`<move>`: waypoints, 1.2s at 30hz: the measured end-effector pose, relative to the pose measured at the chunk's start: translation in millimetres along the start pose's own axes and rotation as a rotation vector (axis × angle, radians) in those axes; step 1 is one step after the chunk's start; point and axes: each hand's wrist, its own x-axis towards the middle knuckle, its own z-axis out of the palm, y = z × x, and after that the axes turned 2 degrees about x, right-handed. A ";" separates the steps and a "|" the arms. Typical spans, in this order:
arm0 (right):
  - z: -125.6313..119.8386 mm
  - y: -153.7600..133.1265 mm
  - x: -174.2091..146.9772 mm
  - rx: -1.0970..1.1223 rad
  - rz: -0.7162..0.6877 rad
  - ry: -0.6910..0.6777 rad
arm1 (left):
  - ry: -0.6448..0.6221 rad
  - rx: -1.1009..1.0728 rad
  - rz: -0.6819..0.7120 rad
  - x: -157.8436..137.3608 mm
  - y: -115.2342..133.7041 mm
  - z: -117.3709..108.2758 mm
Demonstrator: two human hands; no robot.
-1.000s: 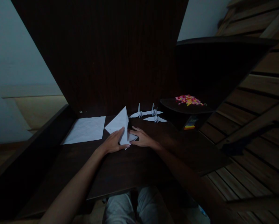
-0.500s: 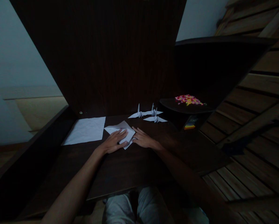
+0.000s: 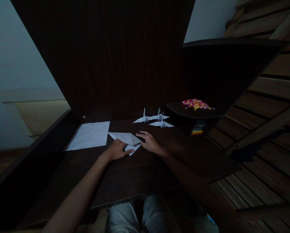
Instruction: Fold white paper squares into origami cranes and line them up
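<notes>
A sheet of white folded paper point(image 3: 125, 138) lies on the dark wooden table, its upper flap lifted and leaning toward me. My left hand point(image 3: 116, 150) rests on its near left part, thumb stretched out across the lower layer. The tips of that hand's fingers are partly hidden beneath the flap. At the paper's right corner is my right hand point(image 3: 149, 142), with its fingers extended along the flap's edge and touching it. Just behind stand several white paper cranes point(image 3: 162, 124), wings spread. Left of the folded piece lies a flat white paper sheet point(image 3: 89, 136), slightly creased.
A dark upright panel point(image 3: 106, 64) rises behind the table point(image 3: 135, 181), and a low side board point(image 3: 33, 161) borders it on the left. On a rounded shelf point(image 3: 178, 110) at right sits a pile of small pink, red and yellow pieces point(image 3: 197, 104). Beneath is a yellow-edged object point(image 3: 197, 132).
The paper's upper flap has come down toward me over my left fingers. My right hand has stayed at the right corner, its fingers shifting slightly on the edge.
</notes>
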 end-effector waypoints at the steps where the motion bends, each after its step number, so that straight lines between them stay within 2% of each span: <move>1: 0.0 0.2 -0.1 -0.002 0.002 -0.001 | 0.019 0.020 0.003 -0.1 -1.2 0.3; 4: 0.4 0.5 0.1 0.000 0.018 0.010 | 0.098 0.149 0.016 0.8 -5.3 -1.4; 7: 1.2 0.5 0.8 -0.037 0.050 0.027 | 0.237 0.264 0.000 1.7 -7.5 -6.9; 12: 1.6 -2.2 2.1 -0.095 0.121 0.009 | 0.482 0.358 -0.143 1.6 -9.2 -12.7; 16: 0.4 -4.6 2.2 -0.099 0.159 0.007 | 0.590 0.203 -0.185 3.0 -15.3 -9.0; 21: -1.0 -5.1 1.0 -0.038 0.071 0.021 | 0.668 -0.104 -0.279 6.4 -23.8 -3.1; 25: 1.0 -2.7 1.7 -0.076 0.113 0.024 | 0.761 -0.389 -0.278 9.9 -23.9 -0.9; 29: 3.1 0.2 3.0 -0.113 0.147 0.014 | 0.738 -0.591 -0.271 11.6 -17.3 -0.6; 33: 2.0 -0.5 3.3 -0.109 0.150 0.019 | 0.683 -0.644 -0.245 11.7 -11.7 -0.8; 36: 0.8 -2.1 3.0 -0.098 0.150 0.021 | 0.656 -0.606 -0.212 11.8 -10.3 -0.5</move>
